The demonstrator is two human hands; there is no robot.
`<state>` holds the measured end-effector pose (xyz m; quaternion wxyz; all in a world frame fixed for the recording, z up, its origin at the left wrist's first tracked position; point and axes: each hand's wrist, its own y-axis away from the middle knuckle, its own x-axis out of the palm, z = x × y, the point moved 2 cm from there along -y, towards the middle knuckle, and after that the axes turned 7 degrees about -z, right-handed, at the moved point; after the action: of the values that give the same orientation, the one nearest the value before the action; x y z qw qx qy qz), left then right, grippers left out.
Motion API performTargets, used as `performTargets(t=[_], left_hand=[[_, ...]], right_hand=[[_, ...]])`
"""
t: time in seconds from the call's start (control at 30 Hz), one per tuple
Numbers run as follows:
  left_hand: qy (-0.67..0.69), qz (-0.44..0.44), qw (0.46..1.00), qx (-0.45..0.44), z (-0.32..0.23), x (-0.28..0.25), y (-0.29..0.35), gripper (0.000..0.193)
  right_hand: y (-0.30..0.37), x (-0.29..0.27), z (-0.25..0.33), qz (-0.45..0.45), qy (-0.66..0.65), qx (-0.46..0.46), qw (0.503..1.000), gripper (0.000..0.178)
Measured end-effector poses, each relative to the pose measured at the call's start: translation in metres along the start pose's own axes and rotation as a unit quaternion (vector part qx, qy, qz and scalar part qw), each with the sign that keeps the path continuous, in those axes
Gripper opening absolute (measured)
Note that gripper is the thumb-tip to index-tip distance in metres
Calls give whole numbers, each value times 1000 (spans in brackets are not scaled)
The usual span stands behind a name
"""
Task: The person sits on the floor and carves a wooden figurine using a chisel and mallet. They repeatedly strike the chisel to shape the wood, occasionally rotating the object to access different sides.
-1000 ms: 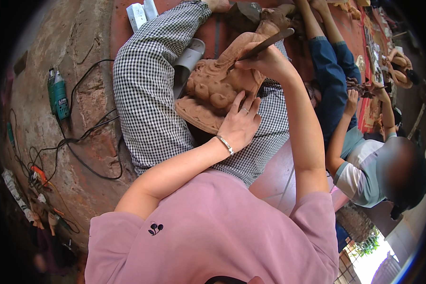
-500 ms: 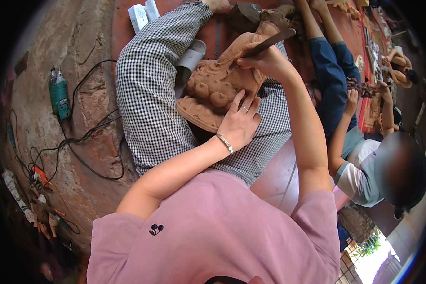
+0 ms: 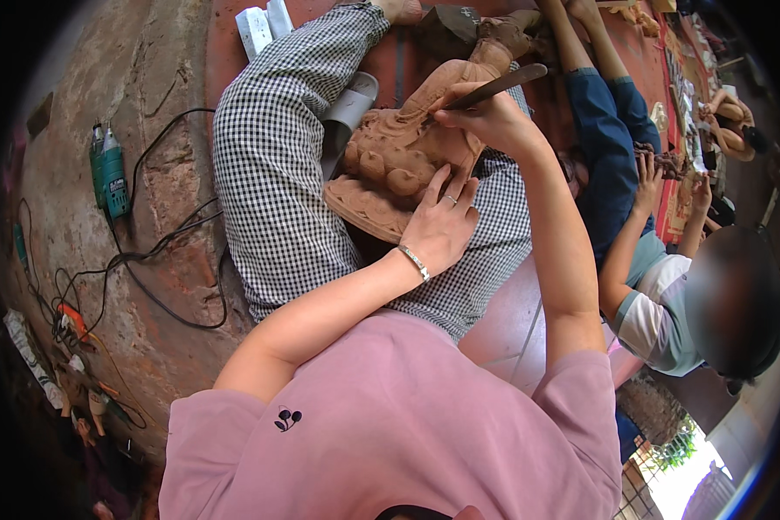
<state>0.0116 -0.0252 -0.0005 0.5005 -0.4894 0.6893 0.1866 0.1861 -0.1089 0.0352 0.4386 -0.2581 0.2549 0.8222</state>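
Observation:
A reddish-brown wood carving (image 3: 381, 169) with rounded, ball-like shapes and a long upper part lies across my lap between my legs. My left hand (image 3: 440, 230) rests on its near right side, fingers bent over the surface; the thumb is hidden. Above it, my right hand (image 3: 501, 121) is closed around a flat, dark carving tool (image 3: 504, 84) with a rounded end. This tool slants across the fingers, and its lower tip meets the carving near the middle.
Left of my leg are two green power tools (image 3: 113, 178) with black cords (image 3: 160, 251). A grey slipper (image 3: 353, 102) lies under the carving. Pale blocks (image 3: 253, 33) stand near my foot. On the right a co-worker (image 3: 667, 312) sits with both hands on a dark carved piece (image 3: 663, 162).
My right hand has tipped slightly, and the tool's outer end has swung a little down and right. My left hand and the carving hold still. The co-worker's hands have shifted.

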Motion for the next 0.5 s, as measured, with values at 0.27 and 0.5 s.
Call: performTargets(t=[0.27,0.5], left_hand=[[27,-5,1000,-7,4,-3,-1,26],[43,-25,999,-3,-1,-2,-1,22]], right_hand=[[-4,1,-1,9,-13,23,1000,17],[12,1,-6,-21,-141,79,987,16]])
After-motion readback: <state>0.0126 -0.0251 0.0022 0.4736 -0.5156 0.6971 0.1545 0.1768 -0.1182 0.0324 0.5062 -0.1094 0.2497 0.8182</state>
